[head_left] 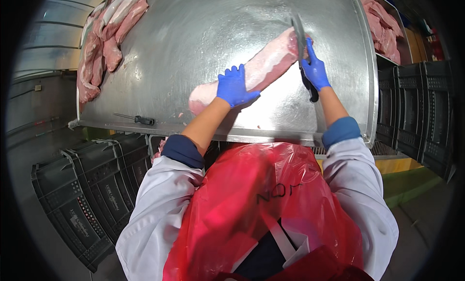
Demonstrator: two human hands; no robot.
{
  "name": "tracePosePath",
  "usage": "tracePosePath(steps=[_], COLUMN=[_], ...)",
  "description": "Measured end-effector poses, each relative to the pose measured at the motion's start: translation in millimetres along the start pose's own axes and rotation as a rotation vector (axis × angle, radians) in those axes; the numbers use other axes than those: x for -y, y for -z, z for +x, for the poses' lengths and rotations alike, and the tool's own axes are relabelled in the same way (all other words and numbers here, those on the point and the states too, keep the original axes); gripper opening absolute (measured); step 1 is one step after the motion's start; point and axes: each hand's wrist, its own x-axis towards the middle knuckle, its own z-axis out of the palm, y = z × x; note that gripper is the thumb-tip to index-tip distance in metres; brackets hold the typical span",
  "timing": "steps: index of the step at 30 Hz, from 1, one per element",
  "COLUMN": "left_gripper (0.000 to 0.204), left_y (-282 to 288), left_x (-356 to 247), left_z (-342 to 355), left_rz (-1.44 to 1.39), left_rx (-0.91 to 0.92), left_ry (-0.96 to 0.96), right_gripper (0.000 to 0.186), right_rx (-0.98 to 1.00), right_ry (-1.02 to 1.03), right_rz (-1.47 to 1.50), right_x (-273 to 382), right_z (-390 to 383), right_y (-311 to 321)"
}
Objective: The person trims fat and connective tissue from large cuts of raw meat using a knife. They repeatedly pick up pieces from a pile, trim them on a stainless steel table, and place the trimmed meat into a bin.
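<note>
A long, pale pork loin [271, 63] lies slantwise on the steel table, its far right end showing redder meat. My left hand [233, 87], in a blue glove, presses down across the loin, fingers over its far side and thumb along the near side. At the right end, my right hand [316, 72], also gloved in blue, is closed round the black handle of a knife [299, 31]. Its index finger stretches forward beside the blade, which crosses the loin's red end. The blade hides part of the meat there.
On the steel table [160, 53], several meat pieces [112, 53] are heaped at the far left. A black-handled tool [144, 120] with a thin shaft lies near the front left edge. Dark crates [86, 208] stand lower left and right; another container holds meat [380, 27] at upper right.
</note>
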Motion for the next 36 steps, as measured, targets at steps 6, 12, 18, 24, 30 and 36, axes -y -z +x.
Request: tracePosePath(steps=[6,12,18,24,30,36], left_gripper=[0.054,0.057,0.054,0.052,0.041,0.027], left_y=[-20,-16,-24,-10,16,7], left_x=[-10,2,-4,-16,-122,-103], left_z=[34,56,65,68,122,166], left_rz=[-0.135,-0.187,-0.204,-0.153,-0.174,-0.397], left_rx=[-0.299,-0.143,-0.143,-0.061,-0.350,-0.201], left_ry=[-0.335,-0.317,-0.335,-0.127,-0.061,0.145], right_gripper=[0.076,0.076,0.077,0.076,0.079,0.080], right_rx=[0.028,0.083,0.097,0.286,-0.092,-0.013], right_ry=[-0.061,-0.060,-0.175,-0.331,-0.118,-0.173], right_rz=[-0.231,-0.124,-0.184,0.446,0.607,0.561], right_x=[26,18,49,27,-22,-14], right_z=[15,-79,-28,-216,-86,-17], right_y=[-5,0,-5,57,79,27])
